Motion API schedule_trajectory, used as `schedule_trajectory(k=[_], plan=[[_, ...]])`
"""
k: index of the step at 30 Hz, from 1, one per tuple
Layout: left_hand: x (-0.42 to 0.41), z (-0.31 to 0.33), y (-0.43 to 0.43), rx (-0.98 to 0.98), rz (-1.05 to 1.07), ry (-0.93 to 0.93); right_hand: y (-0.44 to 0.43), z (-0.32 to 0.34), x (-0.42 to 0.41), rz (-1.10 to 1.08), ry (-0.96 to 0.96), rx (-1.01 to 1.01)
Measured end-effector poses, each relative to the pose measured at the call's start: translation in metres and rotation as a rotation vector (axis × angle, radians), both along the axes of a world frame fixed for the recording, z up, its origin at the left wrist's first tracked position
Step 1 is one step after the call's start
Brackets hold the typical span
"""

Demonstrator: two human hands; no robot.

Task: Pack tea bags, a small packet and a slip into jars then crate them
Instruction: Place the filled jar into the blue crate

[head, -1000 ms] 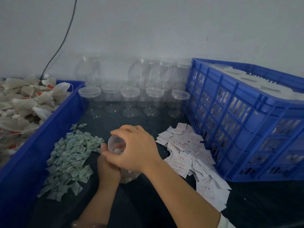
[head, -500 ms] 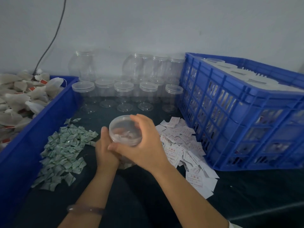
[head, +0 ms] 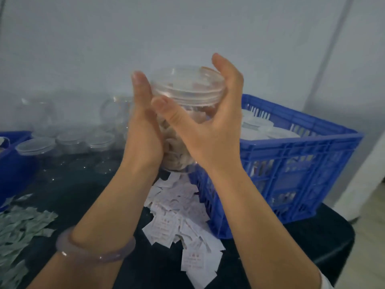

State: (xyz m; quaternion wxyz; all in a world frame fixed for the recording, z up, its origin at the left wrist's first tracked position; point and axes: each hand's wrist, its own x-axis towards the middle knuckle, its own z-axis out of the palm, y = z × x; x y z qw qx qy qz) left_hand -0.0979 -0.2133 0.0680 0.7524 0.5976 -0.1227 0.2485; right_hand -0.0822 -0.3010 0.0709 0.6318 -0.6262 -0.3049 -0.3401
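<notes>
Raised off the table [head: 83, 195], between both hands, in front of the pale wall: one jar [head: 179, 161], round, clear plastic, upright or close to it. Capped with a clear lid [head: 187, 86], ribbed round its rim. Packed inside, showing through the wall: pale, crumpled tea bags [head: 175, 140].

Left hand [head: 143, 130] cupped round the jar's left side, holding the body; thumb straight up beside the lid's edge, other fingers out of sight behind the plastic. Glossy, pale purple bracelet [head: 95, 249] on that wrist.

Right hand [head: 210, 130] curled round the lid: thumb laid across the near side, fingers arched over the far right rim.

To the right, a blue crate [head: 291, 155], hard plastic with slotted lattice walls, holding white-topped packed jars [head: 256, 126]. Just left of it, under the hands, a loose heap of white printed slips [head: 177, 217], small paper rectangles on the dark cloth. Near left, a spread of flat grey-green packets [head: 23, 228]. Far left, blurred rows of empty jars [head: 68, 140] with clear lids, beside a blue bin [head: 12, 163].
</notes>
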Motion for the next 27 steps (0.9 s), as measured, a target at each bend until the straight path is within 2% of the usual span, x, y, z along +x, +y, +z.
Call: schedule_trajectory(k=[2, 4, 6, 10, 14, 18, 23, 27], plan=[[0.01, 0.021, -0.015, 0.051, -0.045, -0.033, -0.015, 0.02, 0.01, -0.02, -0.028, 0.017], [0.026, 0.038, -0.025, 0.07, 0.007, -0.041, -0.031, 0.037, 0.022, -0.052, -0.019, -0.04], [0.046, 0.051, -0.033, 0.049, 0.01, -0.059, -0.045, 0.052, 0.037, -0.078, -0.004, -0.127], [0.095, 0.066, -0.049, 0.021, -0.116, -0.087, -0.067, 0.074, 0.068, -0.197, 0.0, -0.248], [0.149, 0.082, -0.062, 0.013, -0.081, -0.108, -0.081, 0.097, 0.112, -0.305, 0.006, -0.313], [0.202, 0.102, -0.069, 0.173, 0.06, -0.128, -0.096, 0.119, 0.165, -0.432, 0.049, -0.39], [0.268, 0.113, -0.07, 0.388, 0.016, -0.073, -0.112, 0.125, 0.235, -0.522, 0.167, -0.494], [0.309, 0.095, -0.072, 0.702, 0.089, 0.05, -0.126, 0.114, 0.286, -0.559, 0.249, -0.622]])
